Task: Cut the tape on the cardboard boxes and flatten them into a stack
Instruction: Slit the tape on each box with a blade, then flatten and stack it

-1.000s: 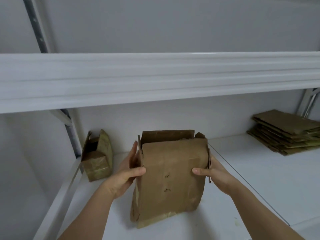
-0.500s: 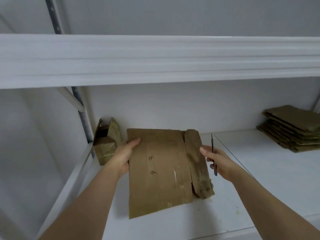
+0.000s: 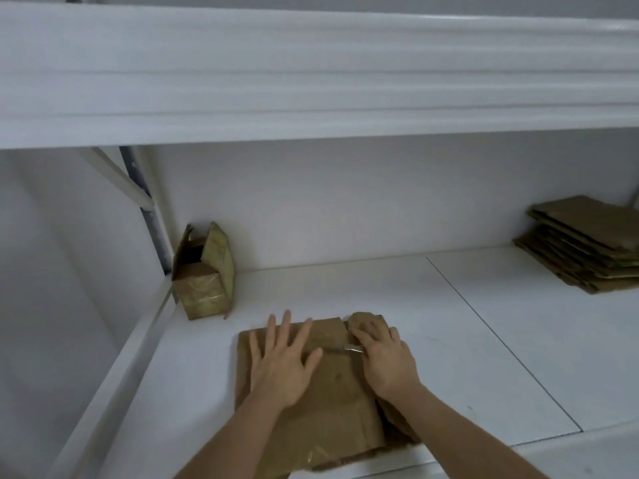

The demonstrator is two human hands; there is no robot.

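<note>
A flattened cardboard box (image 3: 332,409) lies on the white shelf (image 3: 484,340), its long axis running from the front edge toward the back wall. The left hand (image 3: 281,361) presses it with fingers straight and spread. The right hand (image 3: 383,357) presses the folded side flap, fingers nearly flat, with a thin blade (image 3: 352,348) under them. No writing is readable. An open box (image 3: 204,271) stands at back left; a stack of flattened boxes (image 3: 584,243) lies far right.

Brown flattened box (image 3: 332,409), white shelf (image 3: 484,340)
</note>
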